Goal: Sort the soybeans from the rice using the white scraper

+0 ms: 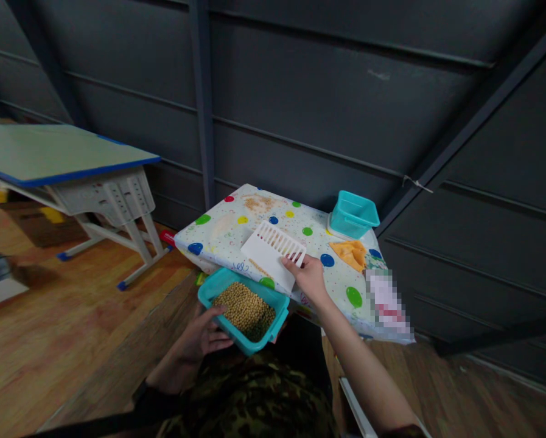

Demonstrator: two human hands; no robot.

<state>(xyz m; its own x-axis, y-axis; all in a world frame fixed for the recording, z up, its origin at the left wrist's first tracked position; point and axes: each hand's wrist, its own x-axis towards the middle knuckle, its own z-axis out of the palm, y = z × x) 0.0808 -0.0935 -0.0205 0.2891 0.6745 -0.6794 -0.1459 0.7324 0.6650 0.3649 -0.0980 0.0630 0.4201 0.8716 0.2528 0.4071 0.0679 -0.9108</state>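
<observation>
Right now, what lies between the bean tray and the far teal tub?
The white slotted scraper, held by the right hand, in the head view.

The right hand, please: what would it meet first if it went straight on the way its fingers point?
The right hand grips the white slotted board; past it, probably only bare dotted tablecloth up to the dark wall, though depth is hard to judge.

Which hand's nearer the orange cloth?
Right. The right hand grips the white slotted scoop close beside the orange cloth; the left hand holds the bean tub, farther away.
</observation>
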